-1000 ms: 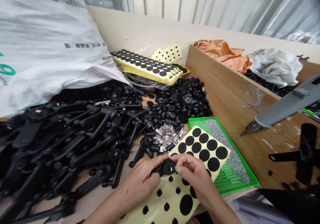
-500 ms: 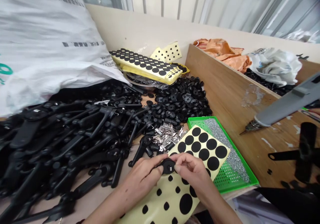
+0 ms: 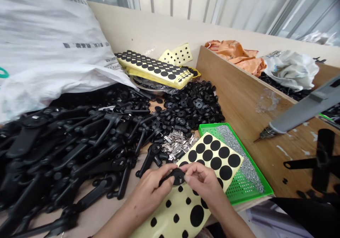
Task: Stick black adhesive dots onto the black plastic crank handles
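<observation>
Both hands meet at the bottom centre over a yellow sheet (image 3: 183, 199) of black round stickers. My left hand (image 3: 152, 188) grips a black plastic lever part (image 3: 175, 176) by its round head. My right hand (image 3: 203, 183) pinches the same round head from the right, thumb and forefinger pressed on its top. Whether a sticker lies under the fingertips I cannot tell. A sheet section with larger black discs (image 3: 215, 153) lies just beyond the hands, partly over a green tray (image 3: 239, 190).
A big heap of black lever parts (image 3: 66, 149) fills the left. Black round caps (image 3: 192, 105) are piled behind, with small metal clips (image 3: 176, 144) nearer. A white sack (image 3: 45, 46), stacked sticker sheets (image 3: 156, 68), a wooden divider (image 3: 239, 89) and a grey power screwdriver (image 3: 300, 112) stand around.
The hands and the black part have shifted only slightly. The right fingers have closed further over the round head, hiding the pale spot seen on it a second ago.
</observation>
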`<action>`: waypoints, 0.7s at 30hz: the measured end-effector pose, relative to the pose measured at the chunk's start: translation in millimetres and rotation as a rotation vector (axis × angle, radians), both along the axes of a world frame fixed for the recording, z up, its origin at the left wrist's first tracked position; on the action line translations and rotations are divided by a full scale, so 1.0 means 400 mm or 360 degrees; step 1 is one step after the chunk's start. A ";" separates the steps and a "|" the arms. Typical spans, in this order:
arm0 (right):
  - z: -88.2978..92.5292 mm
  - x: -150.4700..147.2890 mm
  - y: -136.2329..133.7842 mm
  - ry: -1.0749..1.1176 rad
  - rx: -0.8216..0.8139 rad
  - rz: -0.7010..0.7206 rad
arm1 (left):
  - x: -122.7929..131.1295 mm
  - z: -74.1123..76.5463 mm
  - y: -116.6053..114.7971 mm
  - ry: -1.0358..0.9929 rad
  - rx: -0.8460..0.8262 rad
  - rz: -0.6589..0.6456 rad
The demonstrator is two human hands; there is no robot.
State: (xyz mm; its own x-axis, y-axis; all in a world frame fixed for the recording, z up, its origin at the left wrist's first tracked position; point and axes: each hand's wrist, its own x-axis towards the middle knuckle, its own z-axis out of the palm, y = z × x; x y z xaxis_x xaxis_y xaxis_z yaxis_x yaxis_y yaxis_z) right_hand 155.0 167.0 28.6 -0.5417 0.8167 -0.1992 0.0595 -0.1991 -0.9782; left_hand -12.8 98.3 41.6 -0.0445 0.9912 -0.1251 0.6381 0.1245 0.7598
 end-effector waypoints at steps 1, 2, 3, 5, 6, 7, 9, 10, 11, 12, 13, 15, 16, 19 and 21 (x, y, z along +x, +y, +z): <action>-0.001 -0.001 0.000 -0.0015 0.0003 -0.0003 | 0.002 0.000 0.001 -0.0034 0.0018 0.0019; -0.002 -0.001 -0.001 -0.0029 0.0012 -0.0012 | 0.004 0.000 0.003 -0.0058 0.0027 0.0036; -0.003 -0.002 -0.001 -0.0045 0.0021 -0.0021 | 0.006 -0.001 0.004 -0.0068 0.0028 0.0056; -0.004 -0.001 -0.004 -0.0059 0.0032 -0.0047 | 0.008 -0.003 0.004 -0.0058 0.0031 0.0097; -0.004 0.000 -0.005 -0.0052 0.0021 -0.0057 | 0.009 -0.004 0.003 -0.0055 0.0048 0.0106; -0.005 0.002 -0.008 -0.0034 -0.0006 -0.0060 | 0.009 -0.005 0.001 -0.0058 0.0079 0.0108; -0.007 0.007 -0.012 0.0029 -0.0096 -0.0054 | 0.008 -0.005 -0.003 -0.0089 0.0164 0.0106; -0.009 0.009 -0.013 0.0073 -0.0149 -0.0053 | 0.008 -0.005 -0.005 -0.0114 0.0203 0.0105; -0.012 0.012 -0.014 0.0123 -0.0205 -0.0054 | 0.008 -0.005 -0.007 -0.0149 0.0230 0.0109; -0.015 0.014 -0.014 0.0179 -0.0263 -0.0062 | 0.007 -0.004 -0.009 -0.0194 0.0245 0.0117; -0.018 0.016 -0.014 0.0235 -0.0322 -0.0075 | 0.007 -0.003 -0.011 -0.0245 0.0249 0.0130; -0.021 0.018 -0.016 0.0310 -0.0391 -0.0115 | 0.008 -0.002 -0.014 -0.0339 0.0231 0.0144; -0.020 0.017 -0.017 0.0311 -0.0369 -0.0129 | 0.009 -0.003 -0.014 -0.0369 0.0221 0.0148; -0.004 0.011 -0.027 0.0076 0.0040 -0.0023 | 0.013 -0.007 -0.012 -0.0397 0.0187 0.0168; 0.011 0.002 -0.035 -0.0116 0.0451 0.0120 | 0.018 -0.009 -0.013 -0.0433 0.0149 0.0200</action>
State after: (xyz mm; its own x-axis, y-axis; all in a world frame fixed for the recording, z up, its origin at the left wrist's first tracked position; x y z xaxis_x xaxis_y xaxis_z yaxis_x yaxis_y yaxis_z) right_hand 155.9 153.0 33.0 -0.5956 0.8033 -0.0096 0.1357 0.0889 -0.9868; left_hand -5.5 93.1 38.1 -0.1446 0.9878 -0.0578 0.3938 0.1111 0.9125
